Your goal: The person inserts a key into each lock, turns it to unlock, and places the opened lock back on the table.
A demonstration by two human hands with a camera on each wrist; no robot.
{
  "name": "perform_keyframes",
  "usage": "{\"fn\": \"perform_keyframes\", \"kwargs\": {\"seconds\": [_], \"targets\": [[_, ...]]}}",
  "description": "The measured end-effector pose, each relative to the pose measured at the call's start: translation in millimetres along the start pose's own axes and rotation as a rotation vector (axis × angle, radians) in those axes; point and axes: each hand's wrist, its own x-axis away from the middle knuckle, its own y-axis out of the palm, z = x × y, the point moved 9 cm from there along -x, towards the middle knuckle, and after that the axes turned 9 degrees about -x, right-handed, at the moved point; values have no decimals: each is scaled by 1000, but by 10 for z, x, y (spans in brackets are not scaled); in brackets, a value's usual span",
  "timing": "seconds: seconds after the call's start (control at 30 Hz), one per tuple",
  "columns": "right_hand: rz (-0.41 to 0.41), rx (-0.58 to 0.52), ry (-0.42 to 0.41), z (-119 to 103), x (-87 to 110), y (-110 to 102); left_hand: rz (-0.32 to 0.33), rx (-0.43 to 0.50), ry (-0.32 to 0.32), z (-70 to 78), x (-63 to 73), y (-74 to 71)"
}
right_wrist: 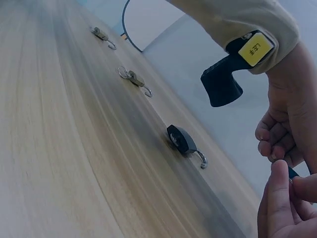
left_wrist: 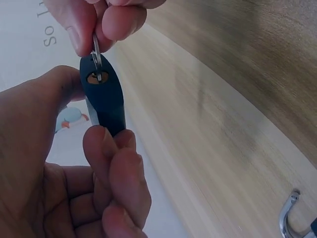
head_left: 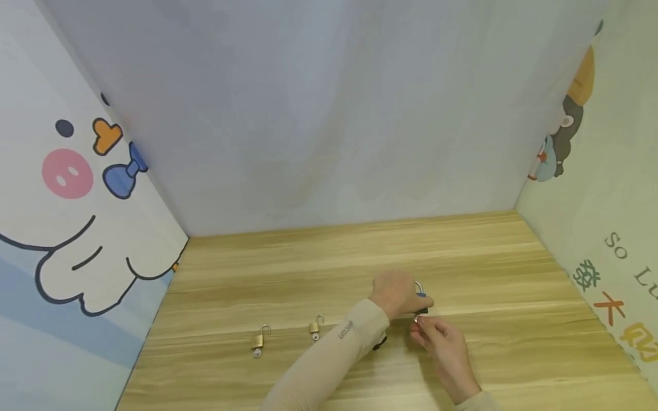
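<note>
My left hand (head_left: 394,292) grips a blue-and-black padlock (head_left: 422,295) above the table, with its metal shackle showing beyond the fingers. In the left wrist view the thumb and curled fingers hold the padlock's dark body (left_wrist: 105,94) by its two sides, its brass keyhole facing the camera. My right hand (head_left: 444,351) pinches a small silver key (left_wrist: 97,55) between thumb and fingertips. The key's blade is right at the keyhole. From the right wrist view, both hands meet at the lower right, and the padlock is mostly hidden behind fingers.
Two brass padlocks (head_left: 258,341) (head_left: 314,327) with raised, open shackles and keys lie on the wood-grain table (head_left: 247,274) to the left. A dark padlock (right_wrist: 182,140) with an open shackle lies nearer. A black wrist camera (right_wrist: 223,82) juts from the left sleeve. Printed cloth walls surround the table.
</note>
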Motion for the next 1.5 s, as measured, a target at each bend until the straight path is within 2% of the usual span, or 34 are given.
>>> {"fn": "perform_keyframes", "kwargs": {"seconds": [0.17,0.3,0.57,0.83,0.97,1.13,1.27,1.4,1.5], "targets": [[-67,-83,-1,24,11,47,4,19,9,-4,9,3],[-104,-176,57,92,13,70,2,34,9,-10,16,0],[-114,-337,181,207,9,99,-12,79,-2,-22,20,8],[-195,-507,233,198,55,178,11,136,16,-31,22,-16],[-230,-553,250,183,73,201,7,145,17,-39,28,-15],[-243,-574,273,190,78,215,4,138,13,-50,31,-12],[-211,-543,270,203,67,196,6,133,15,-50,38,-22],[-161,-427,234,212,37,145,3,117,16,-55,39,-18],[-140,-288,162,191,-2,96,5,102,16,-66,35,-19]]}}
